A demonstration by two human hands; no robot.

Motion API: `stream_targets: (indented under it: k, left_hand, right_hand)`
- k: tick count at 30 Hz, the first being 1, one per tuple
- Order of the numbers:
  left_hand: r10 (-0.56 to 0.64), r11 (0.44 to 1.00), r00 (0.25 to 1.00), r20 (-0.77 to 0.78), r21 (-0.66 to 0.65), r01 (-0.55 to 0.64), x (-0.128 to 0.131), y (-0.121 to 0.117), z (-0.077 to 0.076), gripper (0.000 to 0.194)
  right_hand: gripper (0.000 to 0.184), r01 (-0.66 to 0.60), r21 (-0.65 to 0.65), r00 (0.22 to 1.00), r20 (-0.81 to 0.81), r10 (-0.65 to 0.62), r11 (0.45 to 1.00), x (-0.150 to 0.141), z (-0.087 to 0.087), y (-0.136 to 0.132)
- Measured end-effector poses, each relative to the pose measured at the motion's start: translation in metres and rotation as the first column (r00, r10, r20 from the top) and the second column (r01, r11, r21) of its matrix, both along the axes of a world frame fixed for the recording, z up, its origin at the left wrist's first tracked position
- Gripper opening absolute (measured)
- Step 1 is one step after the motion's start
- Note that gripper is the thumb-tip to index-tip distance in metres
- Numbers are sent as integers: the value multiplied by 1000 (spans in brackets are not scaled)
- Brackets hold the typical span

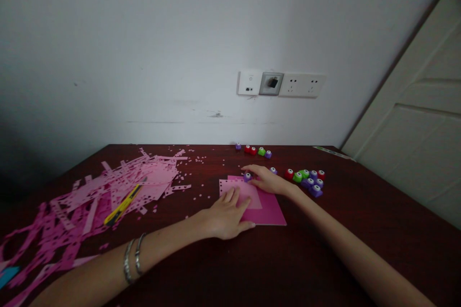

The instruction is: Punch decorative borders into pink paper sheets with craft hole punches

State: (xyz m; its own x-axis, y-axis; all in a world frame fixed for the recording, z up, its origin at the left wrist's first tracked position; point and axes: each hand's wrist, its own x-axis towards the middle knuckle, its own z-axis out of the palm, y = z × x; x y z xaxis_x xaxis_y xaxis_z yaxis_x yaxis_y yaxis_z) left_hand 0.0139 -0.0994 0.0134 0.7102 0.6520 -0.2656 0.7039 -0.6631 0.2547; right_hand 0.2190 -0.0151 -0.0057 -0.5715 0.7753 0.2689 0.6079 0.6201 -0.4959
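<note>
My left hand (228, 213) lies flat with fingers spread on a light pink sheet of paper (255, 197), near its lower left part. That sheet rests on a darker pink sheet (272, 211), which shows along the right and bottom. Small punched holes run along the light sheet's top edge and upper left corner. At the top edge, my right hand (264, 178) has its thumb and fingers round a small purple craft punch (247, 177). The punch's underside and its exact hold on the paper are hidden.
Punched pink paper strips (68, 220) heap up on the left, with a yellow utility knife (124, 204) on them. Several red, green and purple punches (309, 182) stand at the right, others (253, 150) near the wall. Tiny paper bits (194, 158) dot the dark table (230, 268).
</note>
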Motion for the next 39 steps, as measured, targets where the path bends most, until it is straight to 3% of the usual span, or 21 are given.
stream_targets:
  k: [4, 8, 13, 18, 29, 35, 39]
  left_hand:
    - [10, 1000, 1000, -6, -2, -10, -1, -1, 1, 76]
    - [20, 1000, 1000, 5, -20, -20, -2, -2, 2, 76]
    - [28, 999, 999, 21, -28, -27, -3, -1, 1, 77]
    - [29, 999, 999, 17, -44, -28, -3, 0, 2, 80]
    - [3, 999, 1000, 19, -48, -2, 0, 2, 2, 82]
    - [8, 1000, 999, 36, 19, -9, 0, 2, -8, 82]
    - [26, 994, 997, 67, 106, -33, 2, 12, -4, 78]
  right_hand:
    - [47, 25, -2, 1000, -11, -25, 1000, -1, 2, -2]
    - [45, 134, -32, 991, -2, -134, 991, 1, 2, 1]
    - [47, 344, -39, 938, 57, -341, 938, 10, -2, 7]
    - [45, 452, 13, 880, 156, -449, 892, 19, -3, 8]
    - [39, 561, 61, 786, 274, -554, 826, 42, 2, 2]
    - [37, 582, 95, 746, 334, -576, 808, 43, 3, 5]
    - [41, 594, 140, 718, 350, -601, 792, 37, 9, 3]
